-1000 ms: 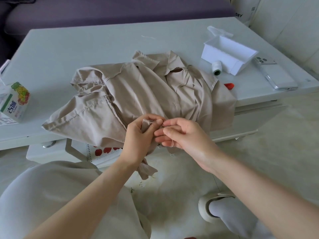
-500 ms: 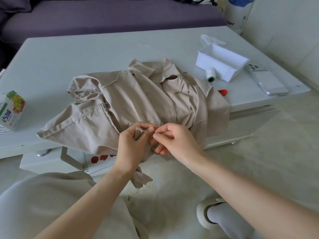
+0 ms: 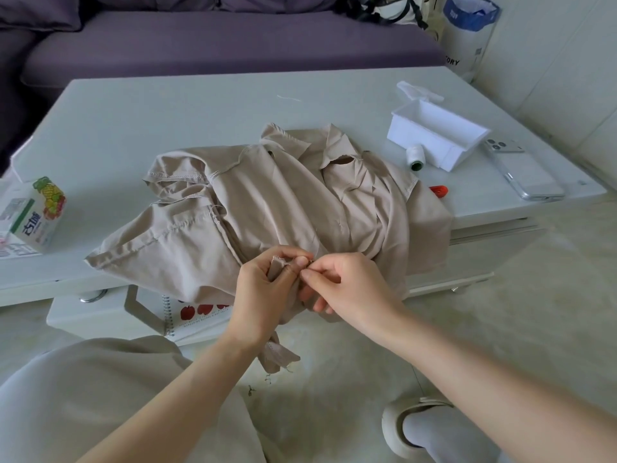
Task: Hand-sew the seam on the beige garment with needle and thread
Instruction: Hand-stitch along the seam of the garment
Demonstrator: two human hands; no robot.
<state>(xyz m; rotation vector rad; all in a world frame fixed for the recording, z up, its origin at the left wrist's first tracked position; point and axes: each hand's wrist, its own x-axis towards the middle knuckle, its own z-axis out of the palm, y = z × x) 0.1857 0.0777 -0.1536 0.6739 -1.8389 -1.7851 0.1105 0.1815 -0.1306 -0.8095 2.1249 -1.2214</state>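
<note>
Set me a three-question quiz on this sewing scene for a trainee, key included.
1. True or false: the left hand grips a fold of the beige garment at the near edge of the table.
2. What lies beside the white tray, on the side toward the garment? A) a thread spool B) a mug C) a candle
3. Fill in: the juice carton stands at the person's ____ end of the table.
Key: 1 true; 2 A; 3 left.
</note>
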